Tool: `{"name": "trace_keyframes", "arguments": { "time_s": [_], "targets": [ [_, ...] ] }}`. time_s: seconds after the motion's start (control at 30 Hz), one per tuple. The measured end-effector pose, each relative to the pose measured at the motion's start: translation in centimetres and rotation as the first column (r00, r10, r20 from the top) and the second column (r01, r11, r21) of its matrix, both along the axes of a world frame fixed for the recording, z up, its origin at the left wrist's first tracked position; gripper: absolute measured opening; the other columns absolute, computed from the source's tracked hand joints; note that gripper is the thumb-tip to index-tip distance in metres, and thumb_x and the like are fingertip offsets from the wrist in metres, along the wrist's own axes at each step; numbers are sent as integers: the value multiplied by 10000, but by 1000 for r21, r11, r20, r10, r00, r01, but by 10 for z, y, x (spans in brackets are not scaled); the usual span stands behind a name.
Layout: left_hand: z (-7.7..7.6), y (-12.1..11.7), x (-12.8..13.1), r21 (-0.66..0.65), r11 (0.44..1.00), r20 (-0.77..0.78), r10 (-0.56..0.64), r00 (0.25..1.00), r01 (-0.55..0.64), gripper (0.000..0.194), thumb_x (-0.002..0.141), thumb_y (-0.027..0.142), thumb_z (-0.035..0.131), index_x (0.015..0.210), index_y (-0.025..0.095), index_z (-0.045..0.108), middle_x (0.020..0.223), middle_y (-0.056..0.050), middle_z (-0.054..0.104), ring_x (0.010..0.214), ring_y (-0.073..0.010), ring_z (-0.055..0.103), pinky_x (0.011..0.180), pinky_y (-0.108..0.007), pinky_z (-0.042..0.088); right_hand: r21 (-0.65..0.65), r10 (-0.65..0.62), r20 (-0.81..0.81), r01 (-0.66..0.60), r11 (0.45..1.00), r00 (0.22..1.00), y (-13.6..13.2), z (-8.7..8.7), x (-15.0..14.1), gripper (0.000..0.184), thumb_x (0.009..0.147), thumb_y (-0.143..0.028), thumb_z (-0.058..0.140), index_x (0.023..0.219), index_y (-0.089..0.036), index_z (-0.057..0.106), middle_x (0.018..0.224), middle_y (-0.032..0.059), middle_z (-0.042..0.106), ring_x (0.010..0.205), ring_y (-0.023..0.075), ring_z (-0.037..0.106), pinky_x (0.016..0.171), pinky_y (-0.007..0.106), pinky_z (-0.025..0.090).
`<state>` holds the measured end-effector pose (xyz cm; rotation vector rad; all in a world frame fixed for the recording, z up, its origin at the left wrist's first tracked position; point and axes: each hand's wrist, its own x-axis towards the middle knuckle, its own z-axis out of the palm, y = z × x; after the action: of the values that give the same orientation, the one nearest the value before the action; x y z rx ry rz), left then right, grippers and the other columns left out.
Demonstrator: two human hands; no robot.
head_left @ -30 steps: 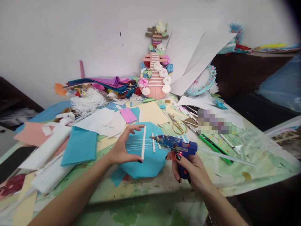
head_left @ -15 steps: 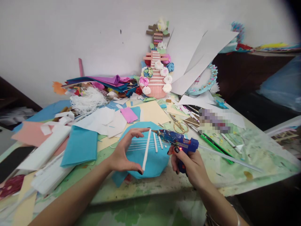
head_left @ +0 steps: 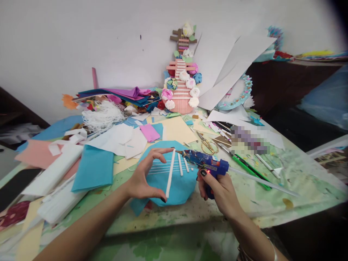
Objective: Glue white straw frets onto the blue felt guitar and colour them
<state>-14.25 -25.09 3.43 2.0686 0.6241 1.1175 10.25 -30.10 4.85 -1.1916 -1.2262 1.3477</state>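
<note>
Between thumb and forefinger, my left hand [head_left: 145, 175] holds a thin white strip [head_left: 170, 175] by its two ends, slightly tilted. My right hand [head_left: 214, 188] is wrapped round the grip of a blue hot glue gun [head_left: 206, 162], whose small red light is on. Its nozzle points left and is at the strip's upper end; I cannot tell whether they touch. A clear glue stick [head_left: 261, 181] sticks out of the gun's back. Beneath both hands lies a blue paper-covered instrument shape [head_left: 174, 197] with white strings and several short white bars, partly hidden by the hands and gun.
A pink paper instrument with paper flowers [head_left: 181, 94] leans on the wall. Gold scissors [head_left: 208, 143] and a green utility knife [head_left: 251, 172] lie to the right. White string [head_left: 103, 116], folded blue paper [head_left: 94, 168] and white rolls [head_left: 54, 170] lie left.
The white strip has tilted and its upper end has come to the nozzle. The glue gun has shifted slightly, its nozzle now higher. Over the last half second little has moved.
</note>
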Motion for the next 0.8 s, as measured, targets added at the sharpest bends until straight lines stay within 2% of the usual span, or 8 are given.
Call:
{"name": "trace_keyframes", "arguments": {
  "time_s": [0.3, 0.47, 0.8],
  "targets": [
    [1, -1, -1, 11, 1000, -8, 4, 1000, -3, 688, 534, 464, 892, 1059, 243, 506, 1419, -167, 491, 1324, -381, 436, 1080, -564, 342, 13, 17, 29, -17, 1000, 999, -2, -2, 1, 406, 825, -503, 580, 603, -168, 522, 406, -4, 514, 362, 98, 468, 379, 213, 350],
    [0, 0, -2, 13, 1000, 3, 14, 1000, -14, 688, 524, 455, 899, 1051, 246, 507, 1424, -169, 488, 1320, -378, 435, 1077, -569, 340, 24, 63, 57, -64, 998, 996, -5, -4, 3, 449, 879, -482, 540, 562, -165, 521, 407, 7, 518, 381, 96, 477, 404, 216, 354],
    [1, -2, 0, 8, 1000, 16, -7, 1000, 7, 682, 523, 450, 900, 1045, 247, 510, 1416, -168, 502, 1323, -376, 438, 1073, -571, 349, 40, 42, -14, -41, 998, 999, -1, -6, 3, 449, 867, -487, 557, 555, -167, 510, 414, 7, 519, 372, 95, 468, 391, 213, 345]
  ]
}}
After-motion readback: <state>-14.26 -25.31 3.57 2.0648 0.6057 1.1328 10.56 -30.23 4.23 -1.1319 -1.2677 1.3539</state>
